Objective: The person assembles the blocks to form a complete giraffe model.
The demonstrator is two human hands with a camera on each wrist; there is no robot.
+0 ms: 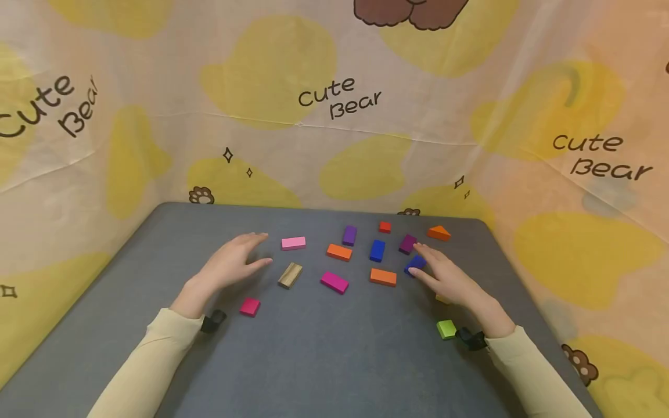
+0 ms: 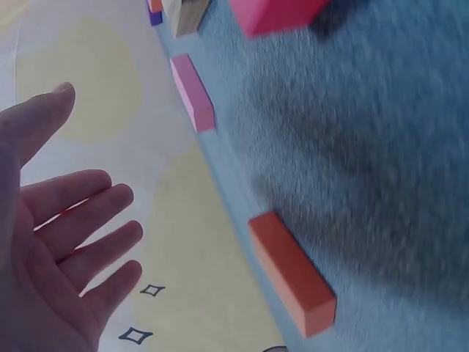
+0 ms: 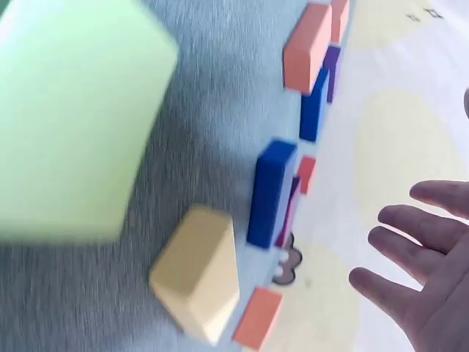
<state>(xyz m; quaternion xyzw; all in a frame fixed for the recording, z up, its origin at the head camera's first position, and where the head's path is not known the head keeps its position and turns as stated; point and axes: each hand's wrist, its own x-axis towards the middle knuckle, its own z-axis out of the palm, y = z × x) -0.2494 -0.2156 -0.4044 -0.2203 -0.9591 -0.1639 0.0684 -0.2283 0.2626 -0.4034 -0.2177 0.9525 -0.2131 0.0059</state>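
My left hand (image 1: 227,268) hovers over the left of the table with relaxed fingers and holds nothing. Nearest it are a pink block (image 1: 294,243), a wood-grain block (image 1: 290,276) and a crimson block (image 1: 250,307). An orange-red block (image 2: 293,275) shows in the left wrist view; the head view does not show it beside that hand. On the right, my right hand (image 1: 446,276) is held above the table, fingers extended and grasping nothing. It partly covers a blue block (image 1: 414,265) and a yellow block (image 3: 196,268). A lime-green block (image 1: 446,329) lies near that wrist.
Mid-table lie a magenta block (image 1: 334,282), orange blocks (image 1: 383,277), another blue block (image 1: 377,251) and a purple block (image 1: 349,235). Farther back are a small red block (image 1: 385,227), a dark purple block (image 1: 407,244) and an orange triangle (image 1: 439,233). Printed cloth (image 1: 272,69) surrounds the grey table (image 1: 324,360).
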